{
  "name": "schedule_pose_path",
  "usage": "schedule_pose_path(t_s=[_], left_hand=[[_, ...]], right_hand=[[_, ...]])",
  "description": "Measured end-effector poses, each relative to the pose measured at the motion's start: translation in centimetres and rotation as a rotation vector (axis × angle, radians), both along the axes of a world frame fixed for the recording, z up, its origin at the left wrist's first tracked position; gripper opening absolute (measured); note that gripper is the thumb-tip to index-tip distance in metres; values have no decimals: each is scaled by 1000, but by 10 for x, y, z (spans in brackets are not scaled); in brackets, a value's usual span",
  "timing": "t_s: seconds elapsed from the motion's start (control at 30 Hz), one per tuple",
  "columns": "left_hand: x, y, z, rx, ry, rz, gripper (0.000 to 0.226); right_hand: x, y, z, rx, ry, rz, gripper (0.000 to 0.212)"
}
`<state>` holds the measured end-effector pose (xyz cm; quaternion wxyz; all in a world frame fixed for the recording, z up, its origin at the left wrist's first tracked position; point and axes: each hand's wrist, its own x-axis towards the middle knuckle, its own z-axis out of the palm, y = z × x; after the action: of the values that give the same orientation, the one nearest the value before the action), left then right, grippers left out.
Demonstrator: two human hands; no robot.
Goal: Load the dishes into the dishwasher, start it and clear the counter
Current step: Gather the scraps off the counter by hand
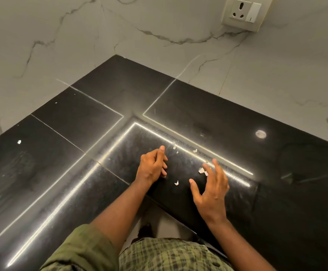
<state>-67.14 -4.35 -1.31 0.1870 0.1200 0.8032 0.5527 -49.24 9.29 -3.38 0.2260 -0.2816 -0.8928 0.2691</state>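
Observation:
A glossy black stone counter [208, 106] fills the corner in front of me. Several small white scraps lie on it: one piece [176, 183] between my hands, a larger bit [202, 171] by my right fingertips, and smaller flecks [174, 147] further back. My left hand [153, 167] rests on its edge on the counter, fingers loosely curled, thumb up, nothing visible in it. My right hand [211, 189] hovers just over the surface with fingers spread, and it is slightly blurred. No dishes or dishwasher are in view.
White marble-patterned walls meet in the corner behind the counter. A wall socket with a switch [244, 12] sits at the upper right. Another white scrap [19, 142] lies at the far left, and a round light reflection [260, 133] shows at the right. The counter's front edge runs below my wrists.

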Motion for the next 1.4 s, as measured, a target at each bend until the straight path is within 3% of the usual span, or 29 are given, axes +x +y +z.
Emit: schedule_pose_path(t_s=[0.1,0.17,0.27,0.47,0.53,0.63,0.83,1.03,1.27,1.4], left_hand=[[1,-5,-3,109,14,72,60],[1,-7,-4,158,10,103,61],[-2,-7,-6,206,-15,122,63],[-3,-7,-8,277,-34,142,64],[-3,-7,-8,298,-48,156,65],[-5,-7,-9,332,-63,174,67],[-6,-8,-15,347,-57,155,68],[-6,-8,-14,343,-45,136,67],[-5,-10,-14,367,-62,144,70],[-7,-10,-12,377,-45,129,76]], right_hand=[[-2,6,-1,-50,-179,-100,95],[-9,10,-4,-62,-262,-95,102],[-24,9,-3,-95,-326,-18,96],[-46,-7,11,-251,-288,397,70],[-44,-7,13,-338,-189,361,68],[-37,4,11,-285,-75,256,70],[-41,12,18,-391,-357,185,101],[-84,14,18,-353,-371,170,87],[-118,14,17,-390,-166,135,49],[-119,18,11,-178,-6,193,36]])
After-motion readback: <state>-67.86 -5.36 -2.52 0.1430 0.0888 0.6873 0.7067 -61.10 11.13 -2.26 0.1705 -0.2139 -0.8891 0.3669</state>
